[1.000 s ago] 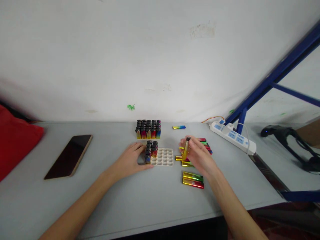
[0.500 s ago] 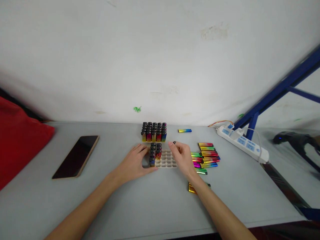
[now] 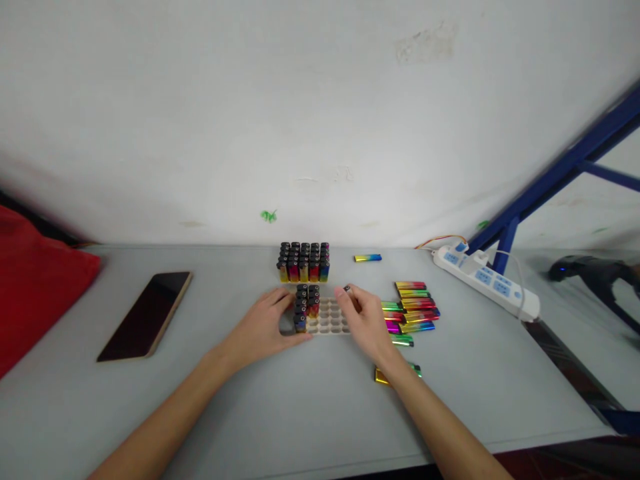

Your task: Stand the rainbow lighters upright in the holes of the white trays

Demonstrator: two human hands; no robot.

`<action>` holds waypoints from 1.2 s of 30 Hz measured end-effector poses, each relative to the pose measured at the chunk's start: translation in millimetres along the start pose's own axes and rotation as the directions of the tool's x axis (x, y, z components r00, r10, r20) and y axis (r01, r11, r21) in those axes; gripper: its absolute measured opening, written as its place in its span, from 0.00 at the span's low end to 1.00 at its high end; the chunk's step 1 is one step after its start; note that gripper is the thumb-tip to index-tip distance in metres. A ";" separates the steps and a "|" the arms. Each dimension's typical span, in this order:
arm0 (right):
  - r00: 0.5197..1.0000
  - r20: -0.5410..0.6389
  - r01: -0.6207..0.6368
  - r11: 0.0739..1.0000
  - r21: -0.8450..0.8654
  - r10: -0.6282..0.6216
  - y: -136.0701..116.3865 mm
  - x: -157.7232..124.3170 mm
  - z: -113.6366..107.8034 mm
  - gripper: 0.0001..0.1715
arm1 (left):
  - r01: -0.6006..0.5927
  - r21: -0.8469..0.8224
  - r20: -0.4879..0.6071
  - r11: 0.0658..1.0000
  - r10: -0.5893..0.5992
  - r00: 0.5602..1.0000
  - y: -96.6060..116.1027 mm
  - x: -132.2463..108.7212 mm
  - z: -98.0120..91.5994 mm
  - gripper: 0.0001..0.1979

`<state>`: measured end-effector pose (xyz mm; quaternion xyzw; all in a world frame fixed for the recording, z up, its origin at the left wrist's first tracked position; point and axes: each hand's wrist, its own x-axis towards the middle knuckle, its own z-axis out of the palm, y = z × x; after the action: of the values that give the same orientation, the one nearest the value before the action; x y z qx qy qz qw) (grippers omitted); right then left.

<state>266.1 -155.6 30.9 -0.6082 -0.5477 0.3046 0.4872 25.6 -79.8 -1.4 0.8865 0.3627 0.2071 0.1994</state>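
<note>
A pale tray (image 3: 329,323) with rows of round hollows lies on the table, and several lighters (image 3: 301,311) stand upright in its left columns. My left hand (image 3: 263,322) is curved about the tray's left end, thumb along the front edge and fingers behind, steadying it. Over the tray's right side, my right hand (image 3: 367,320) is closed on a lighter (image 3: 347,289); only its black top shows above the fingers. To the right of that hand, a loose pile of shiny multicoloured lighters (image 3: 417,308) lies flat, partly hidden by the hand.
A block of upright lighters (image 3: 304,263) stands behind the tray, and a single lighter (image 3: 367,258) lies near the wall. A phone (image 3: 146,316) and a red cloth-like item (image 3: 45,280) are at left. A power strip (image 3: 485,283) and blue metal frame (image 3: 507,243) are at right.
The view has shifted slightly. Both hands keep almost the same places at the tray, and the right one still holds the lighter.
</note>
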 end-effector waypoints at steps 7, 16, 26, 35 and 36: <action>0.997 0.012 0.071 0.995 -0.073 -0.071 -2.1 -3.5 -4.5 0.30 | -0.016 -0.005 -0.018 1.000 0.016 1.000 -1.1 0.0 0.9 0.31; 0.993 0.039 0.113 0.991 -0.069 -0.111 -2.8 -6.3 -4.5 0.28 | -0.021 -0.009 0.006 1.000 0.022 1.000 -1.0 0.0 -0.7 0.32; 0.918 0.295 0.342 0.908 -0.244 -0.266 1.5 -6.0 -17.2 0.26 | -0.002 0.000 0.020 1.000 0.002 1.000 0.0 -1.2 -0.6 0.31; 0.867 0.481 0.341 0.856 -0.389 -0.127 3.7 -10.2 -15.0 0.13 | -0.013 0.004 0.013 1.000 0.013 1.000 -0.8 -1.2 -0.3 0.31; 0.862 0.491 0.354 0.844 -0.402 -0.127 2.3 -11.5 -15.2 0.13 | -0.015 -0.004 0.013 1.000 0.015 1.000 -0.2 -1.1 -0.8 0.30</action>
<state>278.3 -170.4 32.1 -0.5473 -0.7761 0.2252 0.2176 24.4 -80.3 -1.1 0.8902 0.3542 0.2033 0.2018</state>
